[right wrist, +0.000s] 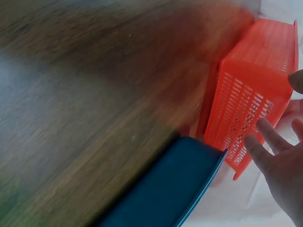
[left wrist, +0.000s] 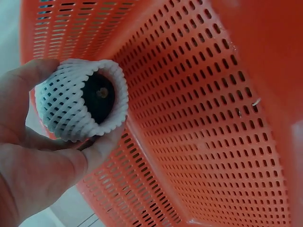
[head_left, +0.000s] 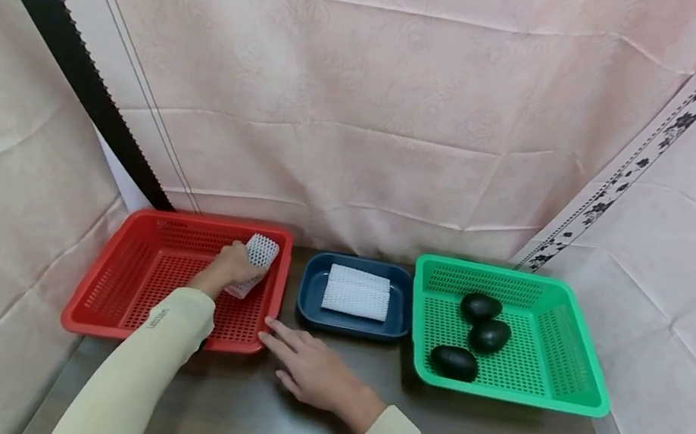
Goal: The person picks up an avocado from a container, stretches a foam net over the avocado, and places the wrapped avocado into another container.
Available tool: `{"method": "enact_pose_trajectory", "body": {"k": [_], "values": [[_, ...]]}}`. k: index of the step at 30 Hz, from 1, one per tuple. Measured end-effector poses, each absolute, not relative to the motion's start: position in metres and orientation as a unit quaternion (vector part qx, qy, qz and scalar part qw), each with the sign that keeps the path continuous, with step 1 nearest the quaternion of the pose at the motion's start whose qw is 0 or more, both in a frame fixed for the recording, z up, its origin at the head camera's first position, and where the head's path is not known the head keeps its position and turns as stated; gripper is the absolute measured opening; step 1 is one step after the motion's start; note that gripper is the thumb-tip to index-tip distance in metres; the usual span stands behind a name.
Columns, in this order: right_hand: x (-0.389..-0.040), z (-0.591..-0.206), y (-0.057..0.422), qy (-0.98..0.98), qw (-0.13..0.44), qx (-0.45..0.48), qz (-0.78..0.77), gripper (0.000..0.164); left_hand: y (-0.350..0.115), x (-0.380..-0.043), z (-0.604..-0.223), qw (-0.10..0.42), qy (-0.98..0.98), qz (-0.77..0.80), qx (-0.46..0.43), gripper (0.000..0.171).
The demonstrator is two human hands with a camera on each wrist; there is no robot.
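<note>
My left hand [head_left: 232, 264] is over the right part of the red basket [head_left: 134, 273], gripping an avocado in a white foam net sleeve [head_left: 261, 251]. In the left wrist view the avocado's dark stem end [left wrist: 99, 97] shows through the sleeve's open mouth, with thumb and fingers wrapped round the net. My right hand [head_left: 318, 373] is held with fingers spread, its fingertips right at the red basket's front right corner. Nothing is in its grasp. The right wrist view shows those fingers [right wrist: 272, 137] beside the basket's slotted wall.
Between the baskets stands a dark blue tray [head_left: 310, 299] with flat white foam nets [head_left: 357, 292] in it. A green basket [head_left: 566, 338] on the right holds three dark avocados [head_left: 453, 362]. Pale cloth [head_left: 375, 99] hangs behind the brown wooden table [head_left: 257, 432].
</note>
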State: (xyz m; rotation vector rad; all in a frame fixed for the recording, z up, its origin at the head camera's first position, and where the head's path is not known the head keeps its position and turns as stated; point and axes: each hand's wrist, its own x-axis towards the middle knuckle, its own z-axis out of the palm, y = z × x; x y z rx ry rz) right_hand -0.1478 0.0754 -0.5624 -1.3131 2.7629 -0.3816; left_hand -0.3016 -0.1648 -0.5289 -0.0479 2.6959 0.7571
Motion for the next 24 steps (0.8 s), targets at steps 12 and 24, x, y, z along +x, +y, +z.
{"method": "enact_pose_trajectory", "body": {"k": [12, 24], "values": [[-0.151, -0.573, 0.067, 0.900, 0.027, -0.421, -0.108, 0.080, -0.154, -0.306, -0.528, 0.219, 0.948, 0.232, 0.000, 0.058], [-0.149, -0.578, 0.067, 0.898, 0.034, -0.424, -0.109, 0.080, -0.151, -0.308, -0.534, 0.255, 0.940, 0.227, -0.013, 0.049]]}}
